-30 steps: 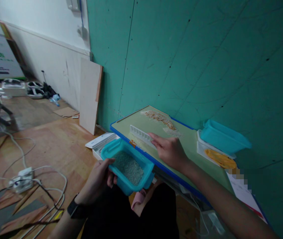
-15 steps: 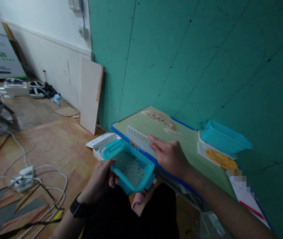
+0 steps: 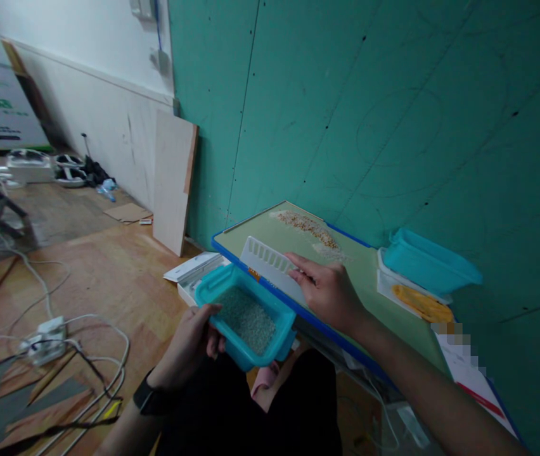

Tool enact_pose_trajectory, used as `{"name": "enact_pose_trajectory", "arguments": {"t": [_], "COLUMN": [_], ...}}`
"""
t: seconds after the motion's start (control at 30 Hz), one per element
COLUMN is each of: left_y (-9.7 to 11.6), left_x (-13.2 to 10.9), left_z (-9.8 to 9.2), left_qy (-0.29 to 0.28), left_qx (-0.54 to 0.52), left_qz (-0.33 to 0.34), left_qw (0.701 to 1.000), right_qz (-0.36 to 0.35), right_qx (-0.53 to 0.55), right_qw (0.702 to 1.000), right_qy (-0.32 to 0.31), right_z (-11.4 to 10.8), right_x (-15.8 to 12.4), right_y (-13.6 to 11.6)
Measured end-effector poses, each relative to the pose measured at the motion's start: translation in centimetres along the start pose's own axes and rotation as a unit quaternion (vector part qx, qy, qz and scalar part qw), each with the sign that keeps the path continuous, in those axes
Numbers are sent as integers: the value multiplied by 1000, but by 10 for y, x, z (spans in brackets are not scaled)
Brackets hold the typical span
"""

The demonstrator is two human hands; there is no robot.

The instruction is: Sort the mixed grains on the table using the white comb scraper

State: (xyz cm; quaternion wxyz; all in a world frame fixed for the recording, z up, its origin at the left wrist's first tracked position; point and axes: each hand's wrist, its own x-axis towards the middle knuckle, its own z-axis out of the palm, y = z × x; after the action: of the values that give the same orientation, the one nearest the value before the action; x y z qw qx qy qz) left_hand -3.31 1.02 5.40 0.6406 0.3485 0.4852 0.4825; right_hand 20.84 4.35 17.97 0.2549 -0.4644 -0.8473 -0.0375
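My left hand (image 3: 201,329) grips the near-left rim of a turquoise plastic basin (image 3: 246,362), which I hold below the table's blue edge. Pale grains like rice (image 3: 251,320) cover its bottom. In my right hand (image 3: 329,294) is a white slotted plastic strip (image 3: 270,266), tilted at the table edge above the basin. A few yellow-orange kernels (image 3: 253,273) lie at the blue edge under the strip. Farther back on the green tabletop (image 3: 365,288) spreads a band of mixed pale grains and orange kernels (image 3: 308,229).
A second turquoise basin (image 3: 431,263) stands at the table's right, beside a yellow cloth-like item (image 3: 422,304). A green wall (image 3: 346,114) rises behind the table. A board (image 3: 172,183) leans on the wall; cables and a power strip (image 3: 46,339) lie on the floor.
My right hand has shifted slightly to the right, and the white strip now leans back a little more over the tabletop. Fewer kernels show at the edge. The left hand and basin stay nearly still.
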Motion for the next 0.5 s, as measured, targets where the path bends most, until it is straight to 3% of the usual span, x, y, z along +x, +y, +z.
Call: {"name": "enact_pose_trajectory", "arguments": {"t": [0.23,0.5], "left_y": [2,-2], "left_x": [-1,-4], "left_z": [2,-2], "left_qy": [-2,-16], "left_qx": [5,11], "left_qz": [-7,1], "left_qw": [1000,1000], "right_qz": [17,67], "right_qx": [30,153], "right_qw": [999,985], "right_qy": [12,35], "right_z": [-4,-4], "right_x": [-3,4], "right_y": [2,21]}}
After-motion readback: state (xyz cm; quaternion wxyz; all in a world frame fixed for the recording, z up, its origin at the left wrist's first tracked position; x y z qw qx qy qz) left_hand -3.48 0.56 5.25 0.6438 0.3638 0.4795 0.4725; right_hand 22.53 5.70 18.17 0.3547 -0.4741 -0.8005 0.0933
